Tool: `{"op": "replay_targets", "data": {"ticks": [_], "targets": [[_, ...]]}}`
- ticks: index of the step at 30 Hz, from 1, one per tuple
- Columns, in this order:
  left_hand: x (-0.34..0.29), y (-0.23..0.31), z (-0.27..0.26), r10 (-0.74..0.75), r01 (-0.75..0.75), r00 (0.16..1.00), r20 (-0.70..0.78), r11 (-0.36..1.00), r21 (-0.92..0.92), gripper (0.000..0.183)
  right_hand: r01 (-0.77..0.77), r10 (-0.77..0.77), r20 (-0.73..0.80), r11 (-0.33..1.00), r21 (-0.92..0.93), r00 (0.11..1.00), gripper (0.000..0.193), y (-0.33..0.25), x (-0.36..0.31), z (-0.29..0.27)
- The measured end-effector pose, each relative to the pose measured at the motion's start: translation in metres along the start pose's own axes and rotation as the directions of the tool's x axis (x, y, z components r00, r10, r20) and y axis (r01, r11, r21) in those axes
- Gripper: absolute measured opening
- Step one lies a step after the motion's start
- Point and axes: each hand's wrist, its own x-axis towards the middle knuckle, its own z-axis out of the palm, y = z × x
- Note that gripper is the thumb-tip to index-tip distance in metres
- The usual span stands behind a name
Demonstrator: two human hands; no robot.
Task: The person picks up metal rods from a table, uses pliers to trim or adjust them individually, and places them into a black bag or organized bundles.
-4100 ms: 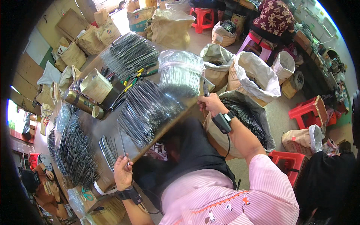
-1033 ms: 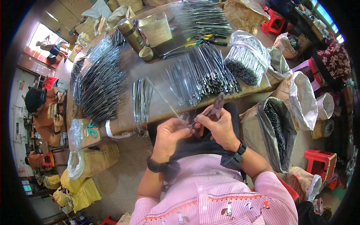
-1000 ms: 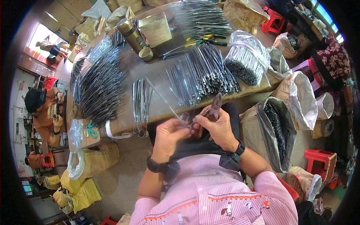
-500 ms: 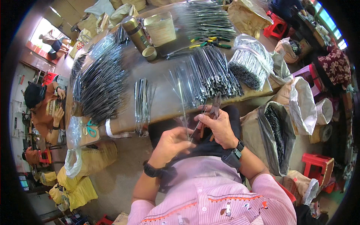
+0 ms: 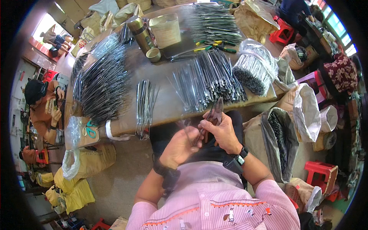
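My right hand (image 5: 225,132) is closed round a pair of pliers (image 5: 217,109), whose dark jaws point up toward the table edge. Close beside it, my left hand (image 5: 180,146) has its fingers curled in, partly smeared by motion. What lies between those fingers is too blurred to make out. Just beyond my hands, thin dark metal strips (image 5: 222,74) lie side by side in a broad row on the table (image 5: 153,69). A smaller bunch of strips (image 5: 145,101) lies to the left of that row.
A large heap of strips (image 5: 101,82) covers the table's left side. A wrapped bundle (image 5: 255,67) sits at its right. Farther back stand a thermos (image 5: 138,32) and a plastic tub (image 5: 165,30). An open sack (image 5: 281,143) is on my right; a person (image 5: 42,111) works at left.
My left hand has tilted and drawn its fingers in toward the pliers. The long thin strip blurred above it earlier no longer shows clearly. My right hand keeps hold of the pliers.
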Motion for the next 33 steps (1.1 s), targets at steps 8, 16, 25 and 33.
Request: {"op": "replay_targets", "data": {"ticks": [8, 16, 25, 33], "targets": [[-0.001, 0.003, 0.005, 0.251, -0.203, 0.964, -0.086, 0.908, 0.366, 0.01, -0.35, 0.261, 0.236, 0.636, 0.687, 0.936, 0.039, 0.01, -0.004, -0.025], [0.002, -0.004, 0.008, 0.607, -0.397, 0.788, 0.104, 0.371, 0.84, 0.014, -0.591, 0.368, 0.469, 0.39, 0.707, 0.803, 0.033, 0.021, -0.027, -0.062], [0.003, 0.0, 0.019, 0.671, -0.399, 0.664, 0.33, -0.055, 0.915, 0.016, -0.329, 0.373, 0.365, 0.927, -0.178, 0.853, 0.05, 0.024, -0.033, -0.06], [0.006, 0.001, 0.017, 0.678, -0.387, 0.651, 0.341, -0.09, 0.918, 0.015, 0.302, 0.061, 0.423, 0.609, -0.733, 0.904, 0.067, 0.003, -0.022, -0.055]]}}
